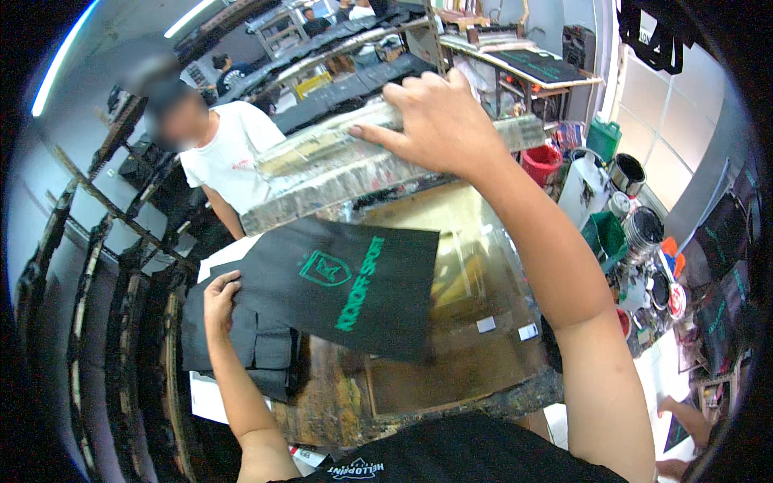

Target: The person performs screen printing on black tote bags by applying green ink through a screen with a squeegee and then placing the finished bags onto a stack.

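My left hand (219, 302) pinches the left edge of a black flat cloth piece (274, 262) with a green crest and lettering. The piece is tilted, its right part over a brown, shiny printing board (419, 386). Below my left hand lies a stack of black cloth pieces (272, 346). My right hand (443, 121) is curled over the upper edge of a paint-stained screen-printing frame (322, 177), thumb along the near side. The frame stands raised behind the board. My left fingertips are partly hidden behind the cloth.
A person in a white shirt (233, 149) stands beyond the frame, left. Dark racks (93, 322) line the left side. At right are a red bucket (541, 161), a green jug (603, 138), a green bucket (604, 237) and several paint cans. Another person's bare limb (684, 423) shows lower right.
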Action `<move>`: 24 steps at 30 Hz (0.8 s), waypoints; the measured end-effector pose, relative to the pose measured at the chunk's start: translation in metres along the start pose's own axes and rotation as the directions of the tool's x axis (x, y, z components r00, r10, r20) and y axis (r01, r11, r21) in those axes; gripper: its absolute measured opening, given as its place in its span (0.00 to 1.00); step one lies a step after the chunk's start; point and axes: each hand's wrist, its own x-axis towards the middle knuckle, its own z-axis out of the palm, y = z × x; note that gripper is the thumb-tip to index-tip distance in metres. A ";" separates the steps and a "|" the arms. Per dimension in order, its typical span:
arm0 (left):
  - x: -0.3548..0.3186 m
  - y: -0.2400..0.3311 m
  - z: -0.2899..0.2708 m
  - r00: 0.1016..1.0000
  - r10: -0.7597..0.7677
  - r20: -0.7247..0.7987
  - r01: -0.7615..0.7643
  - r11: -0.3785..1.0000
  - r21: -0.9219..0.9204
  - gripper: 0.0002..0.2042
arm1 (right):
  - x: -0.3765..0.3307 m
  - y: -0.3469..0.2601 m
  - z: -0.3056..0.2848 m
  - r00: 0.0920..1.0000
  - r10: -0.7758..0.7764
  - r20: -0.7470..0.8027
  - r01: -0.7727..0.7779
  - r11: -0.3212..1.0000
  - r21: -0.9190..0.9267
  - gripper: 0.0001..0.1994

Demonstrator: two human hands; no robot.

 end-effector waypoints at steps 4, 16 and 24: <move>0.039 -0.049 -0.075 0.979 -0.069 -0.190 0.121 0.953 0.277 0.21 | -0.003 -0.002 -0.002 1.000 -0.003 -0.031 0.002 1.000 -0.020 0.37; -0.103 -0.160 -0.048 0.961 -0.132 -0.242 0.275 0.481 0.833 0.50 | 0.002 -0.011 -0.023 0.985 0.048 0.163 -0.046 0.999 -0.016 0.36; -0.120 -0.124 -0.043 0.979 -0.102 -0.176 0.200 0.333 0.921 0.48 | 0.003 -0.015 -0.022 0.988 0.051 0.144 -0.052 0.999 -0.002 0.33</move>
